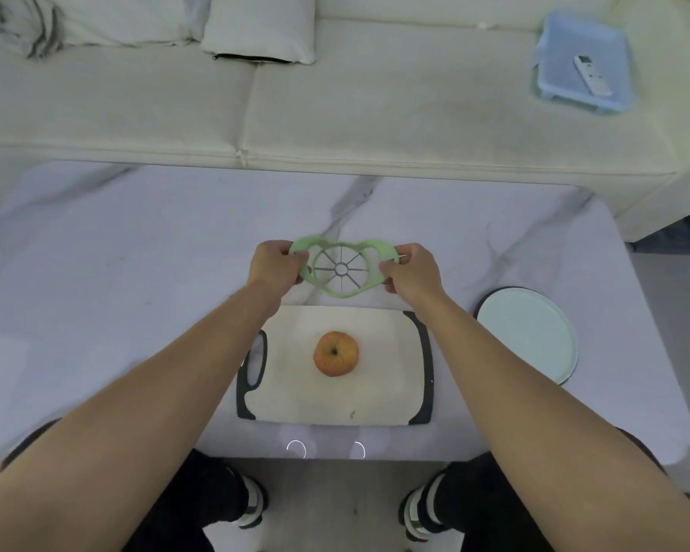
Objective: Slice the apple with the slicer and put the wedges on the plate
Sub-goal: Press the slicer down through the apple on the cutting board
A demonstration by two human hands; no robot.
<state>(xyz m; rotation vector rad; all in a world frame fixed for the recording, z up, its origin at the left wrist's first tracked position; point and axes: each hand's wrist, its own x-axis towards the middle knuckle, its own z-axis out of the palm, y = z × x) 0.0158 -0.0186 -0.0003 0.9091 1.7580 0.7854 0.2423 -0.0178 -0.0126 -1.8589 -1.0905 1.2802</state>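
Head view shows both of my hands holding the green slicer (343, 268) above the counter (136, 253), a little beyond the far edge of the cutting board (379, 376). My left hand (273, 264) is closed around the left handle and my right hand (413, 272) is closed around the right handle, so each grip is wrapped on the plastic ring and nothing else. The metal blades in the middle are free, and I see the counter through them.

The apple (336, 353) sits upright near the middle of the cutting board, stem side up, not cut. It is well apart from the slicer, closer to me. The plate (530, 332) lies on the counter to the right of the board and has no wedges on it.

I judge the slicer is light and stiff, and the handles are the only safe place to hold, because the blades are sharp. The apple looks firm and round with smooth skin, so it may roll or slip if the ring comes down off-centre. I think the core hole should go directly over the stem, with equal pressure from both hands. After cutting, the wedges will probably be wet and slippery, so they need a gentle pinch by the skin side.
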